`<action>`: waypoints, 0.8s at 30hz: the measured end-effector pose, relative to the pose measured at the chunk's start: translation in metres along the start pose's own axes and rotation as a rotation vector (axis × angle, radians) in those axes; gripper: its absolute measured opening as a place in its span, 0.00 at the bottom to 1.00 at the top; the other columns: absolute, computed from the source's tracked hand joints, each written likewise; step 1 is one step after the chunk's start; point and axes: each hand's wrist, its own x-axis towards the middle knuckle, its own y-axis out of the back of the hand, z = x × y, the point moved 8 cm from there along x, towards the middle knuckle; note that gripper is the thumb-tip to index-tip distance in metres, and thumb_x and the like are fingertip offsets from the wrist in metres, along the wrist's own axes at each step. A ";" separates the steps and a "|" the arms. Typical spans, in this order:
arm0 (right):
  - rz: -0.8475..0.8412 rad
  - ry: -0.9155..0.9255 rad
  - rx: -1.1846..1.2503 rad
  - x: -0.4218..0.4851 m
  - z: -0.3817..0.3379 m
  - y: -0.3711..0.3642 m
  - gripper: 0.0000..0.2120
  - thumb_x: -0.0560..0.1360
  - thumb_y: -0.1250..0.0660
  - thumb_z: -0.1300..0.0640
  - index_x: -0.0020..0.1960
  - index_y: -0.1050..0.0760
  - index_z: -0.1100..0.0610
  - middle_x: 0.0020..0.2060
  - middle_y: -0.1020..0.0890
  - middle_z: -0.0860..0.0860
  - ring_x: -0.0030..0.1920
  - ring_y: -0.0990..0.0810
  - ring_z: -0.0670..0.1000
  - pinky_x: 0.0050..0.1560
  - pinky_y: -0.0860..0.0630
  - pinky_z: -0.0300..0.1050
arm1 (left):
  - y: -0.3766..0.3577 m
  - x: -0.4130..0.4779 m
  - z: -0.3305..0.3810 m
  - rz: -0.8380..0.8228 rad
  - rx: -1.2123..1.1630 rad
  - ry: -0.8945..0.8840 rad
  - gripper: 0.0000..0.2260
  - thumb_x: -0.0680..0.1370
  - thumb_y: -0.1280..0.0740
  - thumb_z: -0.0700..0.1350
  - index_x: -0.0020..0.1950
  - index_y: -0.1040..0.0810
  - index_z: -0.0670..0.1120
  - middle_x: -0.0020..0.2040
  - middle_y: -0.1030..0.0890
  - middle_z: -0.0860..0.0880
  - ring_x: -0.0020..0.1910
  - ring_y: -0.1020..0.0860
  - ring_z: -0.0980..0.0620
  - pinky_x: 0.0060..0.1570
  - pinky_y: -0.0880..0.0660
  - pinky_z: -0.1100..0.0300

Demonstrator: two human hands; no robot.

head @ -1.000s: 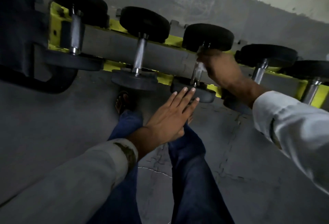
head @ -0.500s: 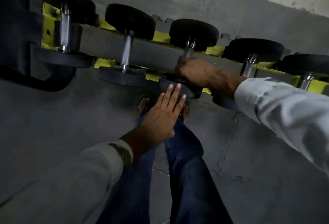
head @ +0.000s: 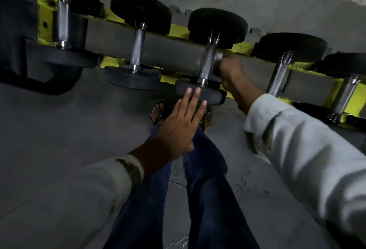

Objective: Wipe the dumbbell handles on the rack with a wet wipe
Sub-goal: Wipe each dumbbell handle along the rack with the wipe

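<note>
Five black rubber-ended dumbbells (head: 138, 17) on yellow-grey steel rack (head: 170, 50); L hand (head: 178, 128) flat, fingers straight, on middle one's near plate (head: 215, 95), R hand (head: 230, 68) pinches pale wet wipe (head: 218, 57) vs its knurled steel handle (head: 207, 64): heavy, stiff, grippy, so prob. brace plate.

The left hand (head: 178, 124) reaches forward, palm down, fingers straight and close together. The right hand (head: 230, 70) reaches farther out, its fingers curled round a wet wipe (head: 218, 57).

Dim, murky light; right hand (head: 227, 66) motion-blurred, edges bowed by wide-angle.
</note>
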 end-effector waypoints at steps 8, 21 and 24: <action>-0.079 -0.234 0.514 0.016 -0.006 -0.020 0.15 0.82 0.51 0.60 0.55 0.25 0.58 0.51 0.18 0.59 0.45 0.18 0.58 0.44 0.22 0.50 | 0.001 0.000 0.001 -0.028 0.012 -0.015 0.52 0.74 0.32 0.60 0.84 0.59 0.39 0.79 0.69 0.30 0.80 0.64 0.30 0.79 0.51 0.38; 0.150 1.129 -1.038 -0.045 -0.058 -0.027 0.11 0.77 0.38 0.61 0.58 0.21 0.60 0.57 0.22 0.55 0.57 0.24 0.47 0.52 0.25 0.41 | 0.003 -0.002 -0.004 -0.026 0.019 -0.049 0.53 0.74 0.32 0.62 0.83 0.61 0.38 0.78 0.70 0.29 0.80 0.63 0.29 0.78 0.48 0.36; 0.094 1.285 -1.410 -0.044 -0.057 -0.038 0.14 0.75 0.41 0.60 0.57 0.20 0.60 0.59 0.20 0.57 0.60 0.23 0.60 0.49 0.23 0.53 | 0.004 -0.002 -0.006 -0.030 0.034 -0.070 0.52 0.75 0.32 0.61 0.83 0.60 0.38 0.78 0.69 0.29 0.80 0.63 0.29 0.78 0.48 0.36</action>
